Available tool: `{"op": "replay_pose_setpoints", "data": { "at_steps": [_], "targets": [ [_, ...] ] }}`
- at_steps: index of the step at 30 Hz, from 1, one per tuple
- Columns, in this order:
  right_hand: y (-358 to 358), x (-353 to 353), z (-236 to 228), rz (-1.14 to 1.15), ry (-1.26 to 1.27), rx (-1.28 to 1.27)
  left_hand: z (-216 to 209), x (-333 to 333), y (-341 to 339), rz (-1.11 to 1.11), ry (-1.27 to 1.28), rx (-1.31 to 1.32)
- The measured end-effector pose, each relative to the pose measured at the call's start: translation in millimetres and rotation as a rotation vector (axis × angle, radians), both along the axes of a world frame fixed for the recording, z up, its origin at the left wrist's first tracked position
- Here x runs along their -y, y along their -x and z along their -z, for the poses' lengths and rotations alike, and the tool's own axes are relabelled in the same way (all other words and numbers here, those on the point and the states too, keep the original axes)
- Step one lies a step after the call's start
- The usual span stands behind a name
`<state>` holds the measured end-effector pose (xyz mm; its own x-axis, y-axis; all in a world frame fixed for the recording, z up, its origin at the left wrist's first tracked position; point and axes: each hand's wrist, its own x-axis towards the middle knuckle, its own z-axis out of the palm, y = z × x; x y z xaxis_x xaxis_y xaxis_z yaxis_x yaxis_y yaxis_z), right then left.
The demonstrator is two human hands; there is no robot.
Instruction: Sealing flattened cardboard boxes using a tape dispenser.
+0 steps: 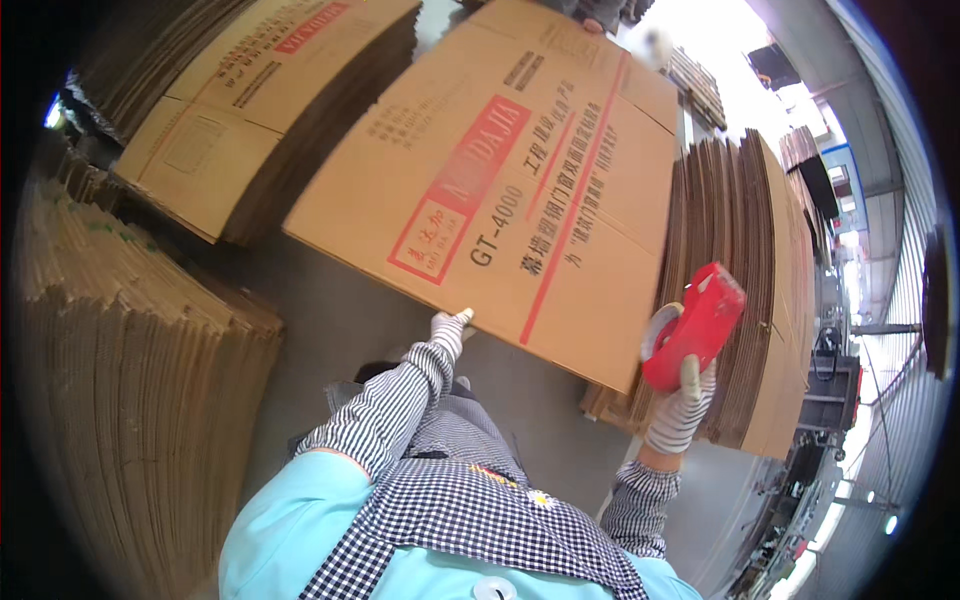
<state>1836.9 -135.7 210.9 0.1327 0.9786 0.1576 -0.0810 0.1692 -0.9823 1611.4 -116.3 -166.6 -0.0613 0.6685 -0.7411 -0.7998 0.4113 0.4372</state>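
A large flattened cardboard box (pixel 600 250), brown with red and black print, stretches out in front of me at a slant. My left hand (pixel 452 328), in a striped glove, is closed on its near edge, thumb on top. To the right, my right hand (pixel 686 400) grips a red tape dispenser (pixel 712 315) with a roll of tape (pixel 660 330) in it, held up by the box's near right corner. Whether the dispenser touches the cardboard I cannot tell. At the far edge of the box, another person's hand (pixel 593 26) shows.
Tall stacks of flattened cardboard stand at the near left (pixel 150 370), the far left (pixel 215 130) and the right (pixel 745 230). Grey floor (pixel 330 300) shows between the left stacks and the box. Dark machinery (pixel 835 385) stands farther right.
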Motion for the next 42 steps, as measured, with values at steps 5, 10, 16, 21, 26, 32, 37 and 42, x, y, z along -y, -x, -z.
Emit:
{"op": "replay_pose_setpoints", "data": {
  "at_steps": [5,10,16,21,26,32,37,42],
  "targets": [
    [-74,40,86,0.02,0.346,-0.12,79,-34,1,0.346,0.198,-0.141],
    [-138,82,167,0.141,0.608,-0.068,52,-106,-22,0.135,-0.102,-0.065],
    [-129,67,221,-0.119,0.859,-0.278,14,-139,-55,0.016,-0.138,-0.023],
    [-85,21,196,-0.442,0.682,-0.209,-10,-29,-71,0.753,-0.231,0.488],
    [-69,-10,201,-0.784,0.654,0.207,-78,9,-53,0.403,-0.494,0.831],
    [-24,-39,216,-0.928,0.24,0.589,-85,9,-10,0.353,-0.585,0.47],
    [16,-50,234,-0.942,0.126,0.627,-74,0,37,0.348,-0.443,0.441],
    [56,-65,227,-0.941,-0.02,0.697,-83,-16,81,0.071,-0.485,0.146]
  ]
}}
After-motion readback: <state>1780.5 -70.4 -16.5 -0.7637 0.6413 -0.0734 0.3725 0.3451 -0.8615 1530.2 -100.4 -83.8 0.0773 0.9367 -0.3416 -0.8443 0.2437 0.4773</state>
